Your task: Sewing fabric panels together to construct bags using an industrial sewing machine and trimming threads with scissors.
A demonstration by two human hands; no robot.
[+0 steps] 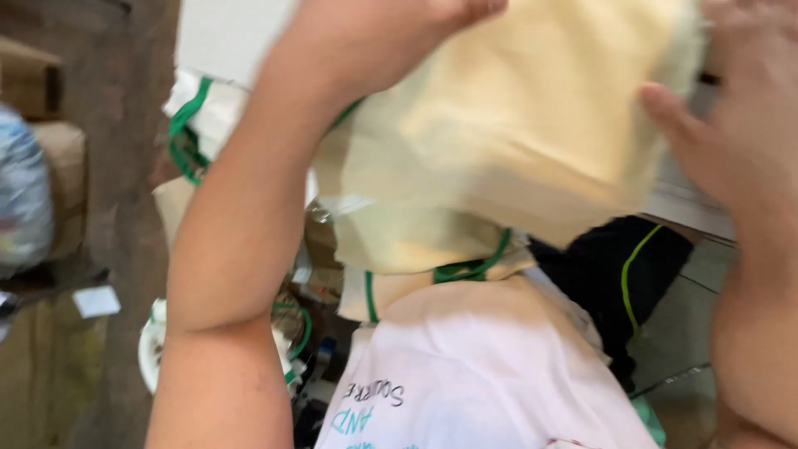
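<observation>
Cluttered floor below; raised hands [391, 33] grip cream cloth [515, 125].

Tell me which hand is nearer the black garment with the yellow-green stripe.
Right. The right hand is just above the black garment, by the cream cloth's right edge; the left hand grips that cloth's top, farther up-left.

**Dim, cluttered floor at the frame's edges**

A brown, dusty concrete floor [125, 108] runs down the left of the frame. Blurred tan cardboard boxes [62, 179] stand at upper left, with a small white paper scrap [96, 301] lying below them. At lower right, pale grey-green flooring [686, 349] shows in soft, even light.
</observation>
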